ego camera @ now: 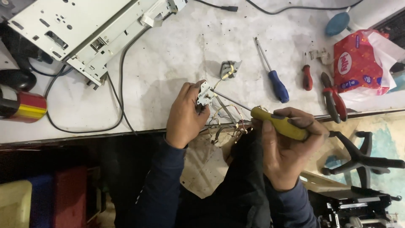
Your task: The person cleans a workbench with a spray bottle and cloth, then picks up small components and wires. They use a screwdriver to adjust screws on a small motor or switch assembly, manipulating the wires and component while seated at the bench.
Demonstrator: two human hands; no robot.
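Note:
My left hand [184, 115] grips a small white metal component [205, 94] with thin coloured wires [228, 120] trailing from it, held over the front edge of the white workbench [168, 63]. My right hand [291, 147] holds a yellow-handled screwdriver [278, 123]; its shaft runs up and left, with the tip against the component. A small grey metal part [229, 69] with a yellow wire lies on the bench just above.
A blue-handled screwdriver [276, 82], a small red screwdriver [307, 76], red-handled pliers [334, 99] and a red packet [358, 63] lie at right. A white metal chassis [80, 29] and black cables [122, 84] sit at upper left, a red-yellow tape roll [25, 107] at left.

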